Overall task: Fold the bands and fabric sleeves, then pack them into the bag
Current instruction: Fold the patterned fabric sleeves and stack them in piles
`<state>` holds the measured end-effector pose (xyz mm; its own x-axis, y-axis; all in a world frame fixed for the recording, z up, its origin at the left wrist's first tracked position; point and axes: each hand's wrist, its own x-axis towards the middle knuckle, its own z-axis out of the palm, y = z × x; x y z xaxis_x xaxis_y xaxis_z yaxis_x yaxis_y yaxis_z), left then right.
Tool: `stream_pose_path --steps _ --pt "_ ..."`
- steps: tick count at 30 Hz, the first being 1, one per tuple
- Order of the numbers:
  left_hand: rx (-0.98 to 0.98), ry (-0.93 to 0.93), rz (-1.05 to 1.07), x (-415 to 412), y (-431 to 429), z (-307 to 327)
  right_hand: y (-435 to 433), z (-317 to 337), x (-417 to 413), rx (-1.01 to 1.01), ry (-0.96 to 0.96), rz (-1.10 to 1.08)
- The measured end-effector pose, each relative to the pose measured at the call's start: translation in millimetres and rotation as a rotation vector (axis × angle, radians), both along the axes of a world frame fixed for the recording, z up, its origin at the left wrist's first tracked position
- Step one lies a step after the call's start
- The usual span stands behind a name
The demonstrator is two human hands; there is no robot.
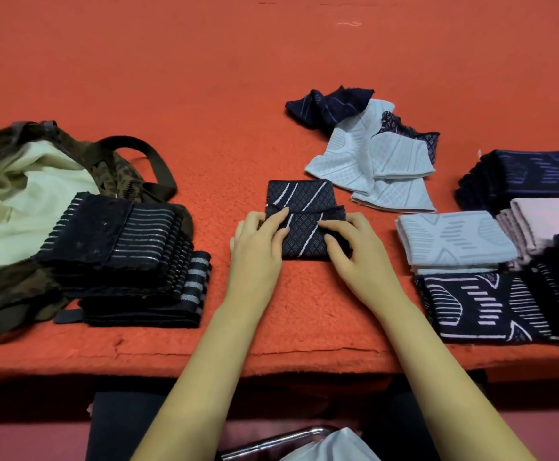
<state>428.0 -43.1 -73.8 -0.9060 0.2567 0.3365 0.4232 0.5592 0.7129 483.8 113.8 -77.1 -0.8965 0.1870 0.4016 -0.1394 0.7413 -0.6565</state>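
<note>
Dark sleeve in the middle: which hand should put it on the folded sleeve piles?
Probably the right hand: the folded sleeve piles lie on its side of the dark sleeve, while the left hand sits nearer the bag.

Cannot see the near corners of the dark sleeve (299,224) under the left hand (258,244) and right hand (354,249). Cannot follow the bag (15,194) past the left edge, nor the folded stacks (537,181) past the right, nor the white thing (331,444) below.
</note>
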Motion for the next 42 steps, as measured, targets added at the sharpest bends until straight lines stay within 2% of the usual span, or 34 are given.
stream_pose_path --steps 4,8,12,18,25,28,31,33,38,42 --pt "-0.077 0.009 -0.012 3.5 -1.4 0.9 1.5 -4.1 -3.0 0.089 -0.007 -0.032" --pt "-0.044 -0.051 -0.046 2.3 -3.3 1.3 2.3 -3.0 -2.7 0.101 0.013 -0.038" --pt "-0.072 -0.087 0.015 1.0 -0.6 1.2 2.4 0.0 -2.8 0.044 -0.008 -0.014" --pt "-0.137 -0.124 0.083 -1.1 4.1 0.8 1.3 0.8 -7.9 0.005 -0.138 -0.058" --pt "-0.167 -0.062 0.062 -1.6 3.9 -0.9 0.2 1.8 -6.0 -0.042 -0.069 -0.103" --pt "-0.18 0.055 0.093 0.0 3.8 -3.4 0.4 2.6 -5.1 0.143 0.052 -0.126" --pt "-0.162 0.177 0.065 0.6 5.8 -4.8 -0.4 1.2 -3.9 0.275 0.103 0.018" --pt "-0.16 0.222 0.004 -0.9 7.1 -6.6 -2.7 0.0 -2.5 0.233 0.041 0.055" --pt "-0.188 0.121 -0.082 3.0 -2.7 -6.4 -4.8 3.9 -4.1 0.174 -0.189 0.075" --pt "-0.295 0.115 -0.212 3.4 -14.4 -8.4 -3.2 6.1 -5.6 0.164 -0.238 0.113"
